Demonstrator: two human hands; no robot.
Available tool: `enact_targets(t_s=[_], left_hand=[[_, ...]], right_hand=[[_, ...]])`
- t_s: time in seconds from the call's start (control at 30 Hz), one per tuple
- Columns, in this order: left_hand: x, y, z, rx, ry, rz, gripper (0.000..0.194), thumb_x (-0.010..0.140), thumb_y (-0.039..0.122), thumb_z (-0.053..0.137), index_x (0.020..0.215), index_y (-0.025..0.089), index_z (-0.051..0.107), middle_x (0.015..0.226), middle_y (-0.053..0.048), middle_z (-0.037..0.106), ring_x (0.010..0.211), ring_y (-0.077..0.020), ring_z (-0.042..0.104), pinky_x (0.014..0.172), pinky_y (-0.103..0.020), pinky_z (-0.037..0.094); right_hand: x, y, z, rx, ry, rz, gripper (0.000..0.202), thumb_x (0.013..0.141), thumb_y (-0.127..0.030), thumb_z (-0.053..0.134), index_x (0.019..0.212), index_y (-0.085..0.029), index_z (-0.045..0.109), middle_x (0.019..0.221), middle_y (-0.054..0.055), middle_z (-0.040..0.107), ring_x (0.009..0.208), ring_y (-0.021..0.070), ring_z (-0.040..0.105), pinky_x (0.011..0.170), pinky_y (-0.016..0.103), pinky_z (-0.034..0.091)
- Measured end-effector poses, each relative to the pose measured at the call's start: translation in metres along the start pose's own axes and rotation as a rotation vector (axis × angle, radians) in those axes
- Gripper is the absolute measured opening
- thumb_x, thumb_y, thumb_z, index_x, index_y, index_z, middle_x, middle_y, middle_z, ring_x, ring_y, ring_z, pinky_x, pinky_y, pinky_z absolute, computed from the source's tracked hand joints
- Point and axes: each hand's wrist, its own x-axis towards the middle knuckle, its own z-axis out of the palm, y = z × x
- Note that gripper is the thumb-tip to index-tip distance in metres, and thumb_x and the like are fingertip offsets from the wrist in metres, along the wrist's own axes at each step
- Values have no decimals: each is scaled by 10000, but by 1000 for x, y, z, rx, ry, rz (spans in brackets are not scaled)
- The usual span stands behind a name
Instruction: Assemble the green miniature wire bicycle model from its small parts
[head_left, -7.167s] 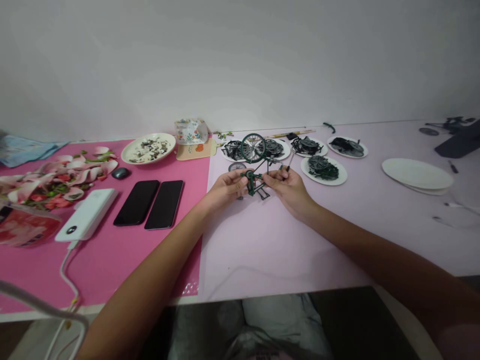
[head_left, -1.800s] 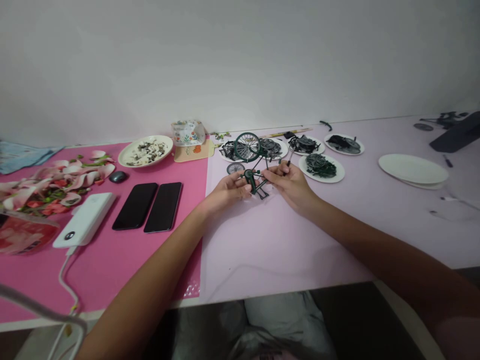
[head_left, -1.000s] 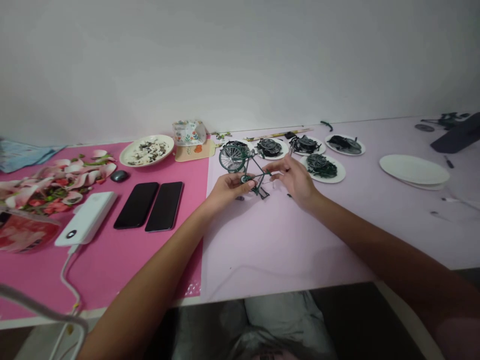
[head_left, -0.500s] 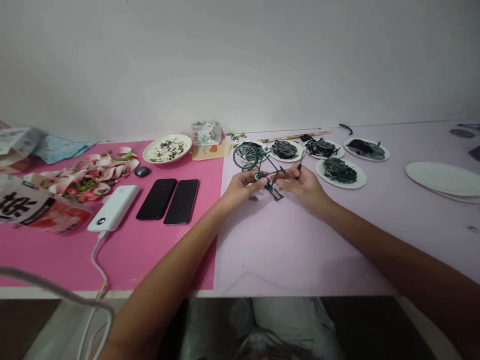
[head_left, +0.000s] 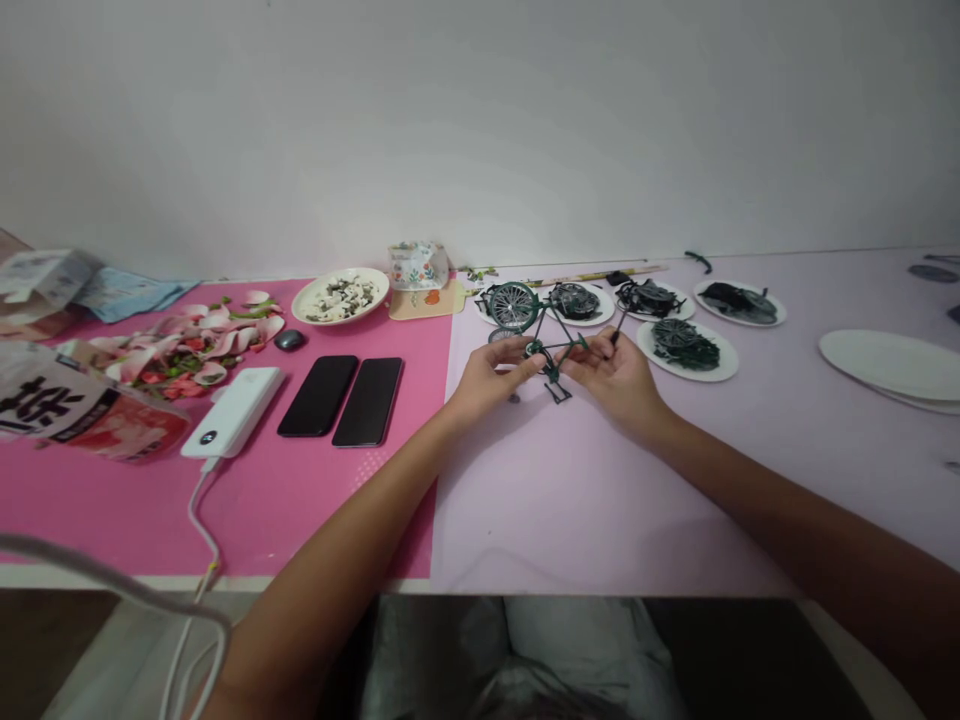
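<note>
A dark green model bicycle [head_left: 556,340] is held above the lilac table surface, tilted, with one spoked wheel pointing away from me. My left hand [head_left: 491,378] is closed on it, thumb and fingers pinching near the crank. From the other side, my right hand [head_left: 619,385] touches the frame with its fingertips. That hand also grips a small screwdriver [head_left: 616,332], dark-handled, its thin shaft pointing up and away. Fingers hide part of the frame. Behind the bicycle, plates hold black and dark green parts, among them a plate of wheels [head_left: 607,313].
More part plates, such as the nearest plate [head_left: 726,372], stand at the back right. Two white plates [head_left: 892,365] lie far right. On the pink mat [head_left: 330,520] are two phones [head_left: 367,402], a power bank [head_left: 232,412] with a cable, and a bowl [head_left: 306,312].
The view has shifted slightly. Both hands still hold the bicycle, which has turned a little, and the screwdriver leans more to the right.
</note>
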Motion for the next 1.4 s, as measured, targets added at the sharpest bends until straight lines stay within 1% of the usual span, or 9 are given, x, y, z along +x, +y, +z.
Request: enact_targets(t_s=[0.33,0.5,0.63,0.7,0.8,0.93,1.03,1.17,1.4], left_hand=[[-2,4,4,-163,-116,-36,787,692,404,985,1361,130,674,1382,-223,736,1341,-370,671,1058,-463,554],[-3,2,4,22,29,-56,829,702,435,984,1385,136,622,1394,-233,692,1195,-315,697,939,-412,580],[-8,2,3,284,177,142,548,783,376,932,1221,172,674,1137,-105,717,934,-201,651,854,-348,548],[-10,4,4,355,123,277,407,851,361,881,1179,190,712,1030,-67,714,888,-182,635,851,-324,528],[-13,6,7,408,44,374,456,893,388,856,1281,193,720,1048,-83,742,859,-184,636,830,-315,520],[-13,4,10,465,2,409,405,903,361,850,1259,192,757,972,-77,764,820,-191,641,825,-321,521],[-13,1,11,465,42,431,218,932,254,783,1143,199,800,925,-69,755,781,-180,645,790,-311,527],[-14,0,12,412,73,433,171,922,214,741,1079,213,807,987,-81,776,777,-169,663,717,-286,521],[-15,2,15,239,139,329,134,910,279,733,1014,197,755,1019,-88,785,777,-159,676,627,-256,499]], right_hand=[[-1,0,0,-71,17,-55,716,698,-541,978,813,-291,316,849,-33,632,978,205,748,1011,403,622],[-1,4,-3,-194,54,-121,641,769,-524,921,810,-289,326,938,3,693,938,210,728,996,431,609],[0,9,-8,-411,114,-222,535,833,-453,866,788,-282,361,956,21,735,917,220,688,954,440,572],[-1,8,-9,-481,115,-249,499,847,-409,848,784,-283,370,957,21,755,930,231,685,960,452,552],[-4,4,-6,-550,67,-284,462,847,-329,833,786,-284,376,942,16,770,933,243,691,940,454,539],[-9,-2,-3,-641,-26,-354,353,846,-215,789,797,-282,446,887,10,712,910,241,688,867,414,557],[-10,-2,-4,-715,-77,-424,260,851,-183,762,827,-285,524,838,5,623,892,239,677,824,393,569],[-8,0,-5,-771,-130,-522,216,866,-154,722,830,-285,553,843,11,585,885,239,666,807,397,569],[-13,-14,-1,-730,-161,-542,101,987,-314,660,912,-295,596,828,42,609,931,285,622,856,458,527]])
